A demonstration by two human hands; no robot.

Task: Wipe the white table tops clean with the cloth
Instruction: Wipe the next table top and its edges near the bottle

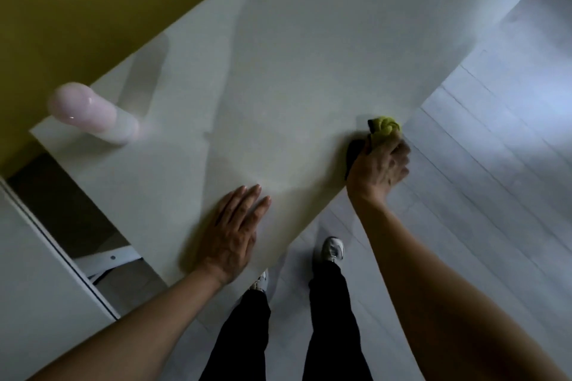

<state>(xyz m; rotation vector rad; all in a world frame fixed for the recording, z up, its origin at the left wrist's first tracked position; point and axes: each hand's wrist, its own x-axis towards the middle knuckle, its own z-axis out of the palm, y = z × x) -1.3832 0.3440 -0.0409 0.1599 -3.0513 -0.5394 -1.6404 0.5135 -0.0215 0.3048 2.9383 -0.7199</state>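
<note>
A long white table top (278, 77) runs from lower left to upper right. A bunched yellow-green cloth (385, 126) lies at the table's near edge on the right. My right hand (379, 165) grips it with curled fingers, right at that edge. Flat on the table near the front edge, my left hand (233, 233) rests with its fingers straight and together.
A pale pink bottle (93, 116) stands near the table's left corner. An olive-yellow wall (77, 3) runs behind the table. A second white surface (34, 281) sits at lower left across a gap. Grey plank floor (495, 179) lies to the right, with my legs and shoes below.
</note>
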